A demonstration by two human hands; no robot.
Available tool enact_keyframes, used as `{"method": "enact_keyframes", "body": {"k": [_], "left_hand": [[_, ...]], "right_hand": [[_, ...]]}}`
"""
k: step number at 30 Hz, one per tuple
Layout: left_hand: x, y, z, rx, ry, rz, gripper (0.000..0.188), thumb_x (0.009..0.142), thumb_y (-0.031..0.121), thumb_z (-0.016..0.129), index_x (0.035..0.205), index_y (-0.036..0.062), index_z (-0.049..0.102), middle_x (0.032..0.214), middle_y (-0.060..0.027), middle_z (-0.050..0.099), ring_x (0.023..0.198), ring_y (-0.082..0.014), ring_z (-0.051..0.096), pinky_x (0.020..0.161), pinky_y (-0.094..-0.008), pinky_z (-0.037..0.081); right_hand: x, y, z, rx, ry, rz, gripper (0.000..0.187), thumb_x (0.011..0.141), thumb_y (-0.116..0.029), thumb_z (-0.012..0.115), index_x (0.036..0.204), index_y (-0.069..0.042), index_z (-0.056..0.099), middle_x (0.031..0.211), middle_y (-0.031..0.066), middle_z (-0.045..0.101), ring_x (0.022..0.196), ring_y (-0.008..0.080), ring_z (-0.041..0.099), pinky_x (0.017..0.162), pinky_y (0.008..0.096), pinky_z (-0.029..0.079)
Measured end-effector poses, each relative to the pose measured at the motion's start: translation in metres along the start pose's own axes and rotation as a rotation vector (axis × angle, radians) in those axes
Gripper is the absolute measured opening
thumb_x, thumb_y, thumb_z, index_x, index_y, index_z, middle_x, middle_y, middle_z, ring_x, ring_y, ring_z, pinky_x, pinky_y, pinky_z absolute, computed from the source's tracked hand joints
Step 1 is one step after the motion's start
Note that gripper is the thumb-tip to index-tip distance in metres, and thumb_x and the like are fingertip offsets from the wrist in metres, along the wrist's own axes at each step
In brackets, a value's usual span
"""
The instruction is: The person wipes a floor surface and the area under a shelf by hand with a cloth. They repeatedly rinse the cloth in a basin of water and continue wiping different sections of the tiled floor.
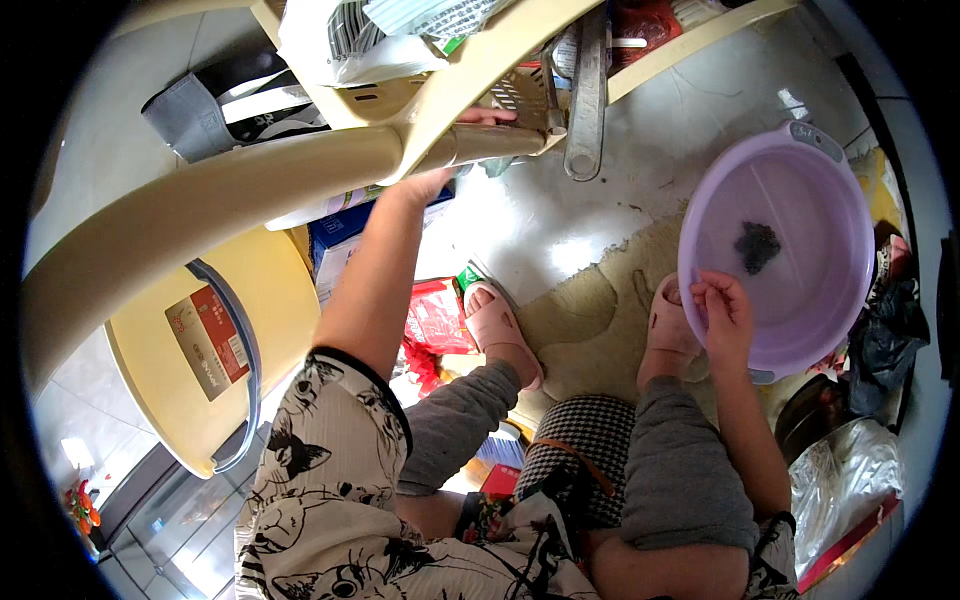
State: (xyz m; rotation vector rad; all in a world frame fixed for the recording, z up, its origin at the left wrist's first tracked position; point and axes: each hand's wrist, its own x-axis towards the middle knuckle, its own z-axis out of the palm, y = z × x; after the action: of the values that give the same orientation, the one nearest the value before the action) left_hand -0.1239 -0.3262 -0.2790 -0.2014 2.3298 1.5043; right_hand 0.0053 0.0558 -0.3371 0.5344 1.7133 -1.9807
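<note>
My left hand (430, 184) reaches under a cream plastic rack (340, 160). Its bar hides most of that hand; a few fingers show beyond it beside a slotted basket (510, 92), and what they hold, if anything, is hidden. On the right, my right hand (725, 312) is closed on the near left rim of a round, light purple basin (820, 230) with grey grips. Inside the basin lies a small, dark, woolly clump (757, 247), its kind unclear. A long grey metal tool (587, 110) hangs from the rack near my left fingers.
A cream bucket (150, 350) with a grey handle stands at left. Red packaging (440, 318) lies by my left slipper (497, 318). I sit over a houndstooth stool (590, 440). Black bags (885, 345) and clear plastic (850, 480) lie at right. Brown stains (590, 330) mark the floor.
</note>
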Motion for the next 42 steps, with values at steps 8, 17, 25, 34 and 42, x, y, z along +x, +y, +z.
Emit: {"method": "enact_keyframes", "body": {"k": [8,17,25,34,42], "left_hand": [[0.089,0.020,0.008,0.361,-0.544,-0.015,0.035,0.064,0.014,0.076,0.093,0.0037,0.060,0.087,-0.0070,0.062,0.080,-0.0178,0.057,0.069,-0.0311,0.047],[0.100,0.032,0.032,1.082,-0.544,0.046,0.042,0.056,0.021,0.075,0.092,0.0056,0.059,0.087,-0.0085,0.061,0.079,-0.0190,0.058,0.069,-0.0311,0.046],[0.082,0.045,0.043,0.965,-0.428,-0.001,0.044,0.056,0.022,0.075,0.093,0.0067,0.058,0.088,-0.0096,0.062,0.082,-0.0220,0.059,0.070,-0.0339,0.046],[0.094,0.018,0.038,0.925,-0.363,0.124,0.042,0.054,0.017,0.076,0.090,0.0051,0.057,0.085,-0.0097,0.061,0.081,-0.0226,0.059,0.069,-0.0346,0.047],[0.103,-0.012,0.044,0.810,-0.132,0.235,0.028,0.064,0.001,0.069,0.089,0.0026,0.057,0.081,-0.0111,0.059,0.079,-0.0214,0.059,0.070,-0.0302,0.048]], "right_hand": [[0.004,0.000,0.001,0.035,-0.044,-0.010,0.017,0.091,-0.002,0.043,0.102,-0.001,0.055,0.087,0.0022,0.057,0.078,0.0085,0.052,0.072,0.0215,0.043],[0.007,0.000,-0.001,-0.021,-0.028,-0.020,0.018,0.090,0.000,0.042,0.100,0.000,0.056,0.084,0.0016,0.056,0.076,0.0085,0.051,0.070,0.0212,0.043],[0.005,-0.001,0.000,-0.012,0.007,-0.005,0.019,0.090,0.000,0.042,0.100,-0.001,0.058,0.080,0.0001,0.055,0.072,0.0078,0.050,0.065,0.0203,0.042],[0.006,0.010,-0.008,0.026,0.027,-0.025,0.018,0.089,0.000,0.042,0.099,-0.002,0.057,0.081,0.0006,0.056,0.074,0.0077,0.050,0.068,0.0204,0.042],[0.007,0.008,-0.025,0.035,0.047,-0.003,0.016,0.089,-0.001,0.043,0.098,-0.002,0.056,0.083,0.0010,0.056,0.073,0.0081,0.050,0.068,0.0207,0.042]]}}
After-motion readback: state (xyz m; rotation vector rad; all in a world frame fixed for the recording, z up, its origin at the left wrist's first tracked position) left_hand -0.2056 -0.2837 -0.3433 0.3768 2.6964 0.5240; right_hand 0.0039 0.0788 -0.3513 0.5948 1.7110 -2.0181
